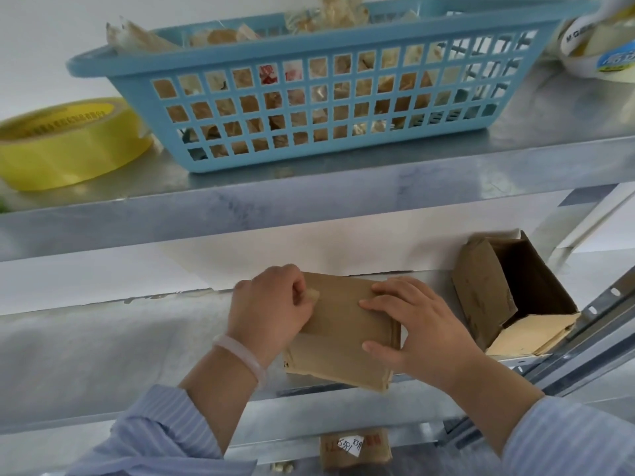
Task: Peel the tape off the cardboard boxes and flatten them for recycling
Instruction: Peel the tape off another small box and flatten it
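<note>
Above the fingers, the upper shelf (343, 201) of a galvanised metal rack runs across the whole view and overhangs the working space. A blue plastic basket (144, 73) stands on it, filled with crumpled scraps of used tape (220, 37). A yellow tape roll (68, 156) lies flat, up and to the left of the fingers. A pair of white tape rolls (598, 46) sits far up to the right, partly cut off by the frame edge.

Both hands are on the middle shelf (103, 355). To the right of the right hand's fingers, an open cardboard box (481, 297) lies on its side near the rack's upright. Its flaps are splayed towards the hand but not touching it.

The task's flattened cardboard box (343, 338) lies on this shelf directly under both hands, with its near corner jutting past the shelf's front edge. The right hand (419, 334) presses down on it, its fingers (388, 290) stretched flat over the top face and the thumb against the right edge.

The left hand (271, 310) is curled, with thumb and forefinger pinching the lifted end of a strip of clear tape (313, 296) at the box's far left part. The left wrist carries a pale bangle (240, 355).

Below the fingers, on the shelf underneath, another small cardboard box (354, 448) shows a white handwritten label.
</note>
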Tool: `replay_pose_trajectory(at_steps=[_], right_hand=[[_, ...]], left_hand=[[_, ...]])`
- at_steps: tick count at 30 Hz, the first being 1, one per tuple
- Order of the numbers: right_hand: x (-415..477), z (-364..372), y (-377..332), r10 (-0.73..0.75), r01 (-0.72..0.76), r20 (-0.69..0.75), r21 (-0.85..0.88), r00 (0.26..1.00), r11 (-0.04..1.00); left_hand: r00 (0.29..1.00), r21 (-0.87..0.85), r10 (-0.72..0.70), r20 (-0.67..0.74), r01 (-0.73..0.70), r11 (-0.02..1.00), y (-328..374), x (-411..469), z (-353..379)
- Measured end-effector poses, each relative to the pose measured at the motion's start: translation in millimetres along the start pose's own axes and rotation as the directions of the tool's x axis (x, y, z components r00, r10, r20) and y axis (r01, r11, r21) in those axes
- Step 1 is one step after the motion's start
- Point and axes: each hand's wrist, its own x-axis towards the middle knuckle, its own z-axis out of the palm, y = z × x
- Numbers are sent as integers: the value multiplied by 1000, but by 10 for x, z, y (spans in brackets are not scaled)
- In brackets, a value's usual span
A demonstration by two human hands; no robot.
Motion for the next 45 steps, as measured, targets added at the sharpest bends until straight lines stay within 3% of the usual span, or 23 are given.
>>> replay_pose_trajectory(at_steps=[3,5,7,11,15,20,26,32,35,38,42,45], right_hand=[[6,-9,-12,-2,2,-1,11,1000,1000],[18,-16,-26,-2,2,12,-2,1000,1000],[35,-24,-36,-3,3,20,-3,1000,1000],[43,-36,-54,-11,11,21,1,1000,1000],[30,-42,-77,-10,11,-16,24,1000,1000],[1,-54,-74,-14,14,11,11,1000,1000],[-2,-79,-111,-16,17,29,-18,999,1000],[-6,-46,-133,-22,22,39,0,999,1000],[-15,-5,-132,-25,25,14,6,1000,1000],[-30,14,-117,-32,32,8,-3,999,999],[-32,18,-102,-31,31,13,-23,999,999],[-15,15,-103,-40,41,38,-37,998,998]], left_hand=[[988,102,47,-148,-32,994,-160,-52,-7],[985,132,113,-134,-95,987,-225,-100,23],[984,53,162,-80,-158,986,-285,-109,37],[998,-181,53,46,-44,983,-368,-77,52],[993,-175,-37,108,56,983,-356,-23,67],[985,-128,-42,167,64,990,-305,83,-8],[975,-212,-200,-92,177,961,-250,-41,100],[933,87,51,-355,-22,996,-264,-138,131],[960,40,60,-273,-51,998,-358,-118,107],[996,-120,40,-82,-50,992,-447,-131,11],[990,-297,9,143,35,954,-473,-146,-100],[986,-314,-38,162,88,945,-444,-120,-109]])
